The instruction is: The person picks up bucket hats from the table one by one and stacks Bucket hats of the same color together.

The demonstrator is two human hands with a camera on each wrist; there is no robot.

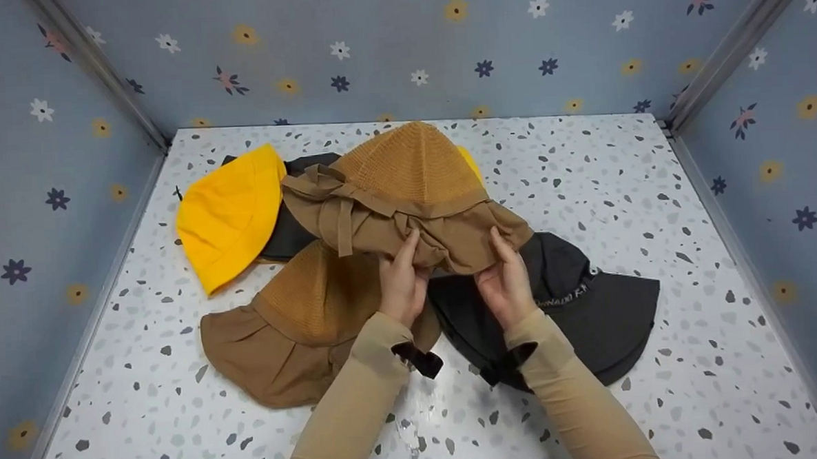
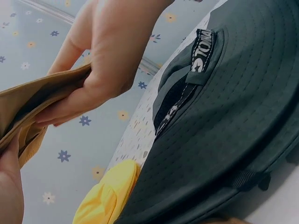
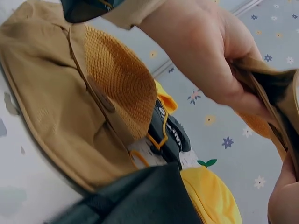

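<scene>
A brown sun hat (image 1: 413, 167) with a woven crown, a gathered cloth brim and a bow is held up above the table. My left hand (image 1: 403, 285) pinches the near edge of its brim, thumb on top. To the right, my right hand (image 1: 506, 287) grips the same brim, its thumb also on the upper side. In the right wrist view, fingers reach between layers of the brim cloth. Beneath my left forearm lies a similar brown hat (image 1: 269, 353), partly covered. A dark grey hat (image 1: 612, 317) with lettering on its band lies beneath and beside my right hand.
At the back left, a yellow hat (image 1: 228, 210) rests on a dark hat (image 1: 288, 231). Another yellow thing (image 1: 471, 163) shows behind the raised hat, mostly hidden. Blue flowered panels (image 1: 387, 51) border the speckled table (image 1: 703, 354) at the back and both sides.
</scene>
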